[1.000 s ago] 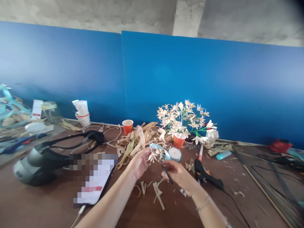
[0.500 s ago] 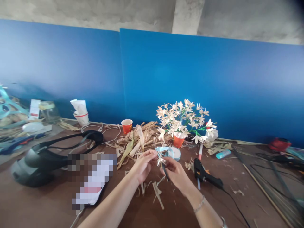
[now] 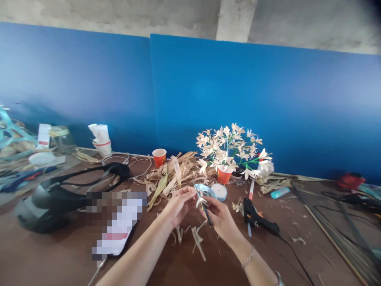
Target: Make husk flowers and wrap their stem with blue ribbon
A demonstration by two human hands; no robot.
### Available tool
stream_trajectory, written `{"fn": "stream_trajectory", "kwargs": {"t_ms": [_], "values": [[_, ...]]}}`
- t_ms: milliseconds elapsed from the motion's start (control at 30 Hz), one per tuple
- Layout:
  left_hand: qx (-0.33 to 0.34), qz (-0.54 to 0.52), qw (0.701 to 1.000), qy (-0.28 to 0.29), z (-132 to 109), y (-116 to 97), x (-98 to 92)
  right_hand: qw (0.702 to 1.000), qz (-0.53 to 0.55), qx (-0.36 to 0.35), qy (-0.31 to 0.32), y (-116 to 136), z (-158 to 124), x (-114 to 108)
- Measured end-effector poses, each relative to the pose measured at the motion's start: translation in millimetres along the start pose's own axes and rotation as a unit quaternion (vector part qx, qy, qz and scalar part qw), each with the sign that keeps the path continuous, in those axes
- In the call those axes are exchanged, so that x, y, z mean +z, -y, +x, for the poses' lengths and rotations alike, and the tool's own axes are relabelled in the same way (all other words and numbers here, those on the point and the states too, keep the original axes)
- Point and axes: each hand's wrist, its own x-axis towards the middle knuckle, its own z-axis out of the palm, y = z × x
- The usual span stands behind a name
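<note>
- Workpiece: one small flower (image 3: 201, 201) sits between my two hands, above the bench (image 3: 196, 274) and apart from the bunch (image 3: 229, 161).
- Left hand (image 3: 179, 205): fingers pinch the blue ribbon (image 3: 206, 189) next to the flower; a thin stem (image 3: 195, 185) projects beyond them.
- Right hand (image 3: 219, 215): fingers are pressed around a slim black tool (image 3: 208, 218), held at a tilt, with the flower just beside the fingertips. Tool type cannot be told.
- Done: the bunch carries many pale flowers and appears to stand in a red cup (image 3: 224, 177). The flower in hand already has its petals.
- Left: the ribbon curves from my left fingers to the roll (image 3: 219, 191), with no cut visible. I judge this flower part-finished, its ribbon work not yet complete.
- Stock: husks (image 3: 174, 174) lie heaped behind my hands, so material does not appear to be running short. Scraps (image 3: 197, 241) lie nearer me.
- Not in use: the glue gun (image 3: 258, 220) lies on the bench to the right, held by neither hand.
</note>
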Motion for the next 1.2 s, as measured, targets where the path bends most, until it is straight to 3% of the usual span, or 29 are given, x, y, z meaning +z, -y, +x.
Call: {"fn": "stream_trajectory", "kwargs": {"t_ms": [300,567,867,1200], "values": [[-0.018,0.018,1.000,0.006,-1.6,-6.9,0.9,1.000,-0.022,-0.005,-0.007,-3.4,-0.7,-2.9],[-0.002,0.045,0.996,-0.074,-0.5,-11.8,0.5,0.996,-0.090,-0.016,-0.014,0.1,-1.8,-6.4],[-0.011,0.015,0.999,-0.039,-0.4,-8.7,-0.1,0.999,-0.035,-0.022,-0.006,3.4,-3.5,-1.8],[0.007,0.022,0.999,-0.026,0.7,-4.9,-4.2,0.998,-0.057,-0.014,-0.021,5.7,-2.4,-4.4]]}}
